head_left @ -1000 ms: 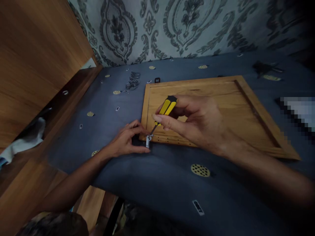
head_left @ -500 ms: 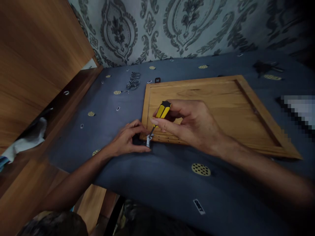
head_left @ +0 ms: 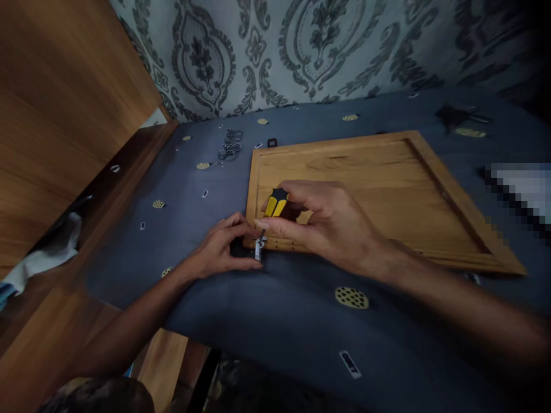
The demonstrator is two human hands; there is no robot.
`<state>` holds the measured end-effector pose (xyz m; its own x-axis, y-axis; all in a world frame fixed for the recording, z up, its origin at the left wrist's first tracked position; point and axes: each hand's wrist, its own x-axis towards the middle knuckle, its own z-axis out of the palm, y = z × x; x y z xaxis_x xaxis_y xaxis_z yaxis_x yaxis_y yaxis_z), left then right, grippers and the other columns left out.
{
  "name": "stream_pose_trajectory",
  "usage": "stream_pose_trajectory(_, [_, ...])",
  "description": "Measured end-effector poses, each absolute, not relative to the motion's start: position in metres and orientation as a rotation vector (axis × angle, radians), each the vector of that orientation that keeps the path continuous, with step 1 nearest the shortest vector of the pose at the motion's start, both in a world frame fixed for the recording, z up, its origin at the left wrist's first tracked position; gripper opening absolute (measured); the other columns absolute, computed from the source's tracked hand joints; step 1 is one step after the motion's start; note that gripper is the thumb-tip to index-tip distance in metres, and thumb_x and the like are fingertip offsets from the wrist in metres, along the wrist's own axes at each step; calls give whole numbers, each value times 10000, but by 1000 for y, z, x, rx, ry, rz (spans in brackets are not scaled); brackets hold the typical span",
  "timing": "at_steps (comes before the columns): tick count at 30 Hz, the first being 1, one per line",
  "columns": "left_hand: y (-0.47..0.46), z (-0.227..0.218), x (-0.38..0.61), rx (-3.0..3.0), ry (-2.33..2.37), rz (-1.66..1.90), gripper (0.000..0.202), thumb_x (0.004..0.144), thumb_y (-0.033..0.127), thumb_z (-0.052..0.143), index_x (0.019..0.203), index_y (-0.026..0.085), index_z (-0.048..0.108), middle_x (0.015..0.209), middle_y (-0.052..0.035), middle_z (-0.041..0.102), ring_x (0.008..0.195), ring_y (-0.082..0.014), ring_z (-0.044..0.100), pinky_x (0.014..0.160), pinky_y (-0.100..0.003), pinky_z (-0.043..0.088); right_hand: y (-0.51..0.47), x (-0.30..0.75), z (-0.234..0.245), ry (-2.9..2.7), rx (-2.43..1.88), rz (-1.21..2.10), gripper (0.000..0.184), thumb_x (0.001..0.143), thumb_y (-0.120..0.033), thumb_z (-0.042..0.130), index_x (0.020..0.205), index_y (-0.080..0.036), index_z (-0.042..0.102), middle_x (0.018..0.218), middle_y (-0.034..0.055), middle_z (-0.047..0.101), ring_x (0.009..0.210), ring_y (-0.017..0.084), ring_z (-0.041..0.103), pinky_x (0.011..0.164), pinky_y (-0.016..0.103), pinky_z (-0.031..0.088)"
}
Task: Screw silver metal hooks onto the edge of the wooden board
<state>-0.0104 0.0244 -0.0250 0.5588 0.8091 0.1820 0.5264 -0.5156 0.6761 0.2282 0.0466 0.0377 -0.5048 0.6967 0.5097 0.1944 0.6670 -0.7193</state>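
Panel [head_left: 387, 189] of pale wood lay flat on a blue cloth [head_left: 279, 327]. At the panel's near left corner a small metal bracket [head_left: 259, 248] stood against the edge, touching the wood. The left hand [head_left: 221, 249] rested on the cloth just left of that corner, thumb and forefinger pinched together on the bracket. The right hand [head_left: 331, 229] reached in over the panel's near edge, its fingers clamped round a yellow and black screwdriver [head_left: 275, 203]. The handle leaned back over the panel's left side, while the thin shaft ran down to the bracket; whether the tip sat in a screw was too small to tell. A row of small holes showed along the panel's near edge beside that corner. Loose metal hardware [head_left: 230, 148] lay on the cloth beyond the panel's far left corner, well apart from both hands. Farther left of the panel stood a wooden cabinet [head_left: 64, 103] with a white rag [head_left: 47, 252] on its ledge. Patterned wall [head_left: 301, 51] rose behind the panel's far edge.
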Motion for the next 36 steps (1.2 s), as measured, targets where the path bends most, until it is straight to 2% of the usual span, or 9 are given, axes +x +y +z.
stream_pose_trajectory(4, [24, -26, -9, 2229, 1079, 662, 548, 800, 597, 819, 1205, 240, 724, 1022, -48, 604, 989, -250, 597, 920, -400, 503, 44, 225, 41, -2032, -729, 728, 446, 964, -562, 646, 719, -225, 488, 657, -27, 577, 601, 137, 535, 576, 295, 389])
stream_pose_trajectory(8, [24, -26, -9, 2224, 1069, 657, 544, 808, 603, 810, 1205, 242, 720, 1031, -50, 611, 1008, -256, 596, 952, -417, 500, 42, 222, 39, -2006, -726, 693, 461, 961, -562, 652, 708, -231, 453, 651, -35, 573, 579, 123, 518, 561, 284, 392])
stream_pose_trajectory(11, [24, -25, -9, 2218, 1062, 665, 546, 810, 616, 802, 1180, 223, 718, 1049, -60, 622, 1022, -260, 599, 943, -413, 507, 41, 222, 36, -1982, -732, 700, 451, 951, -544, 677, 703, -230, 469, 649, -41, 567, 579, 120, 531, 555, 282, 400])
stream_pose_trajectory(17, [22, -18, -7, 2213, 1072, 648, 505, 814, 589, 810, 1107, 187, 719, 1039, -67, 616, 1010, -252, 608, 901, -384, 512, 39, 226, 43, -1807, -825, 703, 335, 918, -502, 744, 751, -247, 605, 649, -26, 601, 570, 144, 542, 524, 307, 420])
stream_pose_trajectory(21, [22, -17, -7, 2207, 1065, 635, 506, 809, 579, 818, 1117, 189, 721, 1041, -67, 615, 1005, -252, 612, 919, -395, 512, 40, 228, 45, -1826, -833, 721, 385, 885, -562, 761, 716, -256, 599, 625, -22, 582, 553, 152, 521, 509, 325, 419])
stream_pose_trajectory(28, [22, -18, -8, 2191, 1111, 582, 546, 803, 601, 815, 1179, 216, 720, 1132, -81, 642, 1114, -292, 614, 1043, -456, 487, 42, 226, 38, -1877, -775, 705, 326, 904, -455, 774, 732, -240, 599, 634, -39, 572, 543, 133, 497, 509, 320, 373])
stream_pose_trajectory(36, [22, -20, -9, 2214, 1110, 593, 579, 805, 635, 797, 1205, 225, 722, 1128, -78, 645, 1101, -289, 620, 1000, -438, 514, 41, 225, 38, -1914, -785, 727, 371, 922, -519, 737, 734, -242, 578, 628, -31, 575, 543, 135, 523, 509, 316, 370])
